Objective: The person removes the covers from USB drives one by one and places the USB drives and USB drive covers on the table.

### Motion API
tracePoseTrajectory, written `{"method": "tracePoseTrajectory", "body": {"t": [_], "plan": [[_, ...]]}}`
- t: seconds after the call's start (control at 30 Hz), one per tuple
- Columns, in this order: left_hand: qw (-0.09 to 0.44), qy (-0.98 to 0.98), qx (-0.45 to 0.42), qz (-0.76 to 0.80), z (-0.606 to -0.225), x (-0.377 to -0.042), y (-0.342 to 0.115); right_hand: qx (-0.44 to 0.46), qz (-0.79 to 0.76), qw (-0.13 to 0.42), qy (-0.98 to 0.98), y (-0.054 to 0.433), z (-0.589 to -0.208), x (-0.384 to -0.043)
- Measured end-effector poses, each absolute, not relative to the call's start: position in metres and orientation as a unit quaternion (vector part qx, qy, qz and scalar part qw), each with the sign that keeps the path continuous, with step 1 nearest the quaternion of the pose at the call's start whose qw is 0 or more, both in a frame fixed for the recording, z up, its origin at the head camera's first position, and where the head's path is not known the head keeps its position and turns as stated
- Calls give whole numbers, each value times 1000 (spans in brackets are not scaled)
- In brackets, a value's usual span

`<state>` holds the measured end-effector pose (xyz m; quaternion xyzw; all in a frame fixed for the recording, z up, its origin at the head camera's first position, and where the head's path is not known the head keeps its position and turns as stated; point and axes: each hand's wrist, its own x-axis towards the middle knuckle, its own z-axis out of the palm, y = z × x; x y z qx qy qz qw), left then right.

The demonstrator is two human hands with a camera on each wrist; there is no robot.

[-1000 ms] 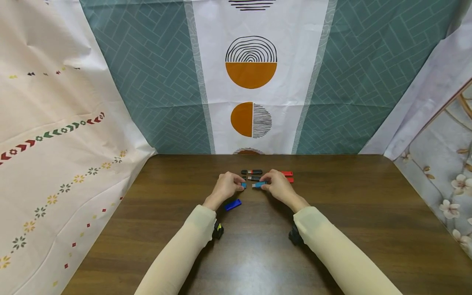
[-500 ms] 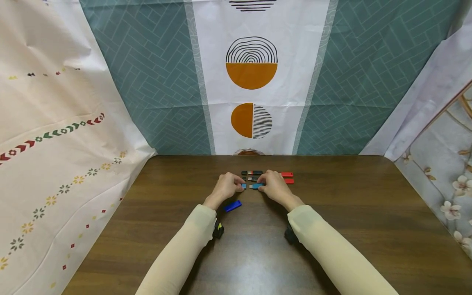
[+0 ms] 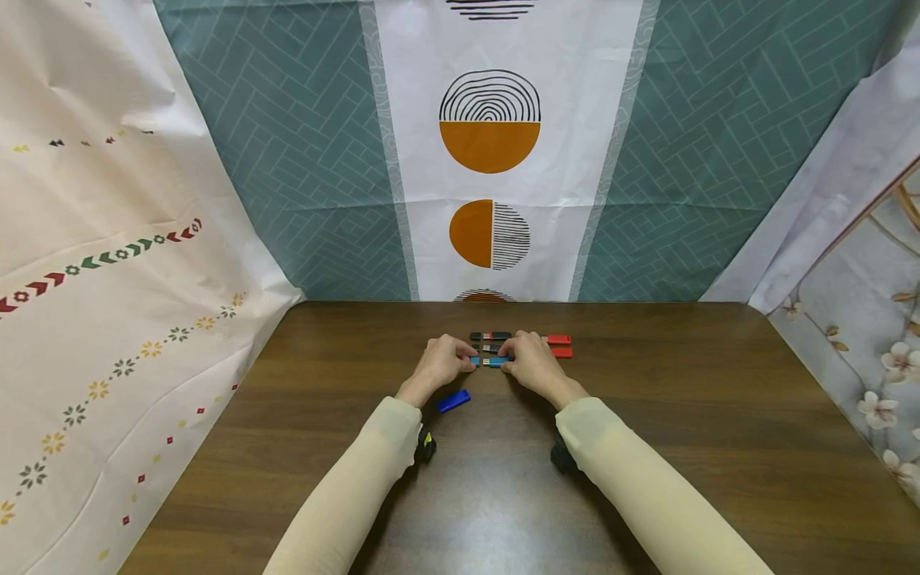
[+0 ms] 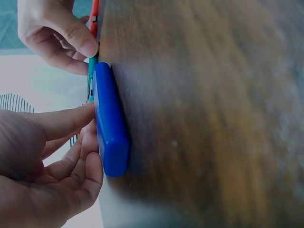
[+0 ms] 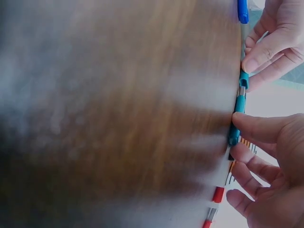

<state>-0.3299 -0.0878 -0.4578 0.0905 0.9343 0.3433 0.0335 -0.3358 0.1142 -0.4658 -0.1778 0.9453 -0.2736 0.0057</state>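
Observation:
My left hand [image 3: 440, 366] pinches a small light-blue cap [image 3: 475, 362] low over the table. Facing it, my right hand [image 3: 533, 366] grips a light-blue USB flash drive [image 3: 493, 362] by its body, with thumb and finger on either side. The drive's metal plug points left at the cap's open end. In the right wrist view the plug sits right at the mouth of the cap [image 5: 244, 78], in line with the drive body [image 5: 237, 108]. A dark-blue flash drive [image 3: 454, 401] lies slantwise on the table near my left wrist and looms large in the left wrist view.
Behind my hands lie two black flash drives [image 3: 497, 336] in rows, each with a separate black cap [image 3: 476, 336] to its left. Two red flash drives [image 3: 558, 340] lie to the right, partly behind my right hand. Patterned cloth [image 3: 489, 160] hangs at the table's far edge.
My right hand has moved left with the light-blue flash drive, narrowing the gap to the cap. My left hand has stayed in place with the cap.

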Motion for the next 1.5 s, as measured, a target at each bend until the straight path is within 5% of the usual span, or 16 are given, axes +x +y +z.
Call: {"method": "tracePoseTrajectory", "body": {"t": [1.5], "plan": [[16, 930, 118, 347, -448, -318, -93, -186, -330, 26, 925, 117, -454, -327]]}}
